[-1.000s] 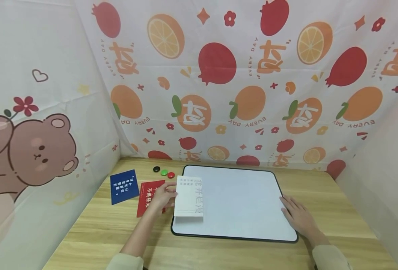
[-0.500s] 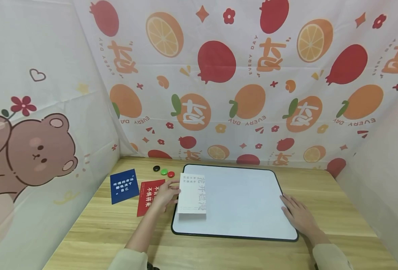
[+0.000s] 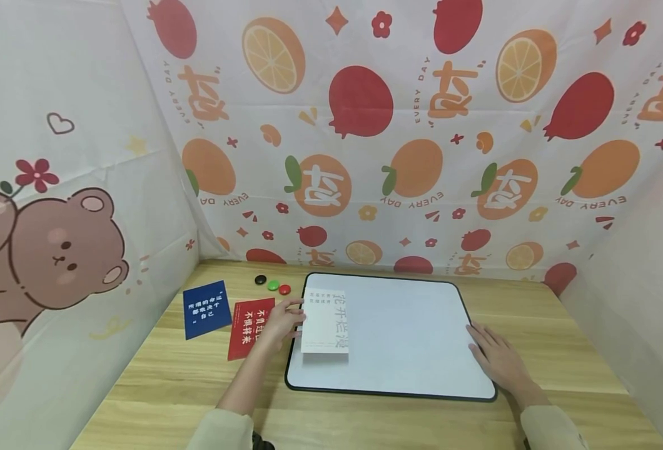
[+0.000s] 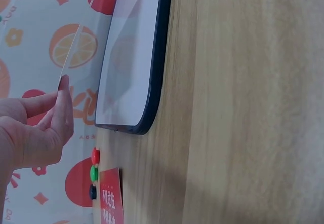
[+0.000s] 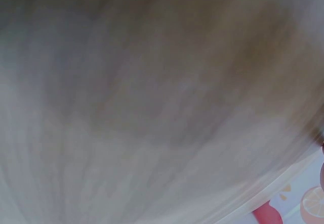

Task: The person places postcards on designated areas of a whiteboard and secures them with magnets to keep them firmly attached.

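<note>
My left hand (image 3: 283, 324) pinches the left edge of a white card (image 3: 324, 325) printed with grey Chinese characters. The card is held above the left part of a whiteboard (image 3: 410, 337) with a black rim, casting a shadow on it. From the left wrist view, the card appears almost edge-on between thumb and fingers, apart from the board. My right hand (image 3: 500, 357) rests at the board's right edge, its fingers extended over the rim. Blurred pale cloth fills most of the right wrist view, so that hand's fingers are hidden there.
A blue card (image 3: 207, 309) and a red card (image 3: 247, 328) with white characters lie left of the board, the red one partly behind my left arm. Behind them sit a black magnet-like disc (image 3: 261, 279), a green one (image 3: 274, 285) and a red one (image 3: 284, 289). Printed fabric (image 3: 450, 187) hangs behind.
My left hand has carried the white card a little to the right over the whiteboard, uncovering more of the red card. My right hand stays where it was.
</note>
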